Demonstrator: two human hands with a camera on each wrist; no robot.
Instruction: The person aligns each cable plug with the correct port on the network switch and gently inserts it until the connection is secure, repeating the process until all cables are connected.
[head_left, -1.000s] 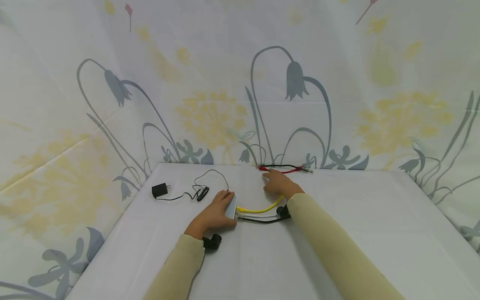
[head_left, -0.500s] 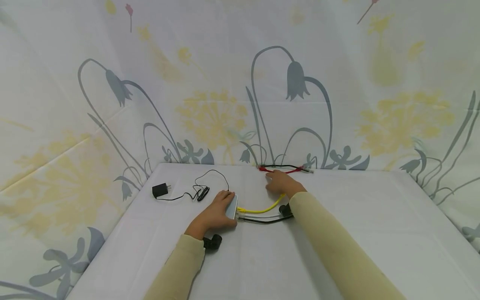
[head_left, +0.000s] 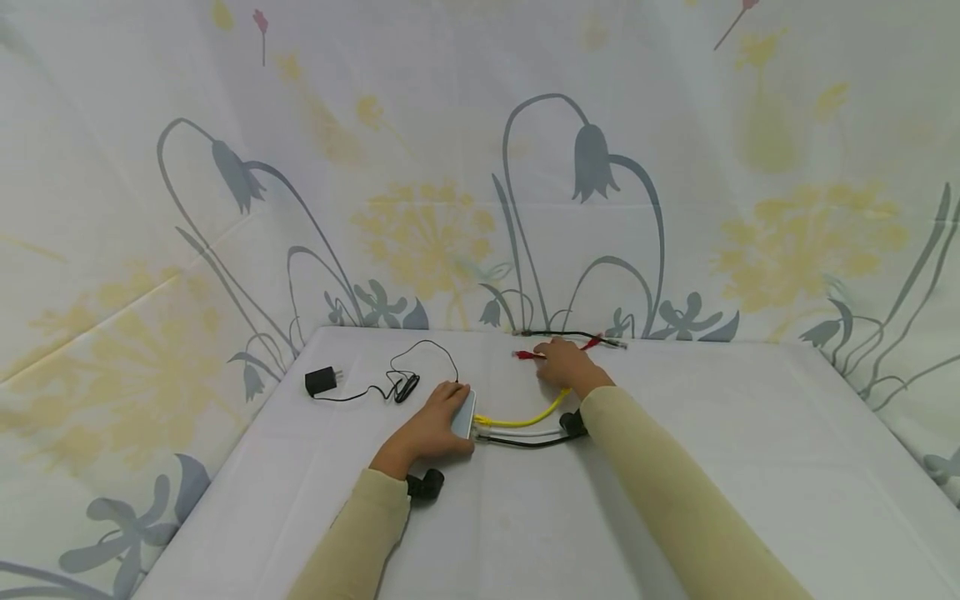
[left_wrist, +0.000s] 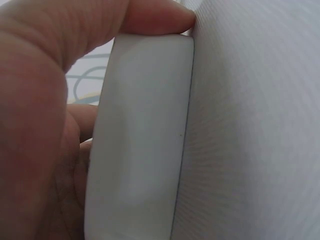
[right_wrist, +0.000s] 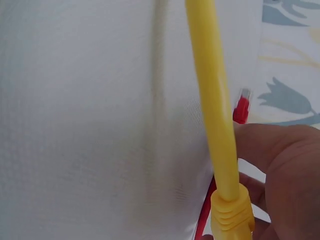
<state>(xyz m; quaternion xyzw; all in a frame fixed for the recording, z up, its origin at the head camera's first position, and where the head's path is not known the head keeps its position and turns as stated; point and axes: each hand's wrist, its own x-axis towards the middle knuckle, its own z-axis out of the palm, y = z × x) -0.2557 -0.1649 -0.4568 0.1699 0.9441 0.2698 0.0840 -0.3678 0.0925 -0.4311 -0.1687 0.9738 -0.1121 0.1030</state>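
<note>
So we've got the red cable (head_left: pixel 527 355) gripped in the fingers of the right hand (head_left: pixel 564 367). One red plug pokes out at about the hand's 9 o'clock, the other end at about 2, and the middle is hidden by the hand. The loose black cable (head_left: pixel 568 333) lies just beyond, at 12, along the back edge of the white table (head_left: pixel 735 400). The right wrist view shows us the yellow cable (right_wrist: pixel 216 100) running past the thumb. The left hand (head_left: pixel 429 427) has hold of the white box (head_left: pixel 462 417) on the tabletop, roughly 8 o'clock from the right hand.

Versus half a second ago, the red cable's 9 o'clock end has swung away from the black one — it's closer to the person now — while the other end looks near it as before. Left hand and box haven't budged.
</note>
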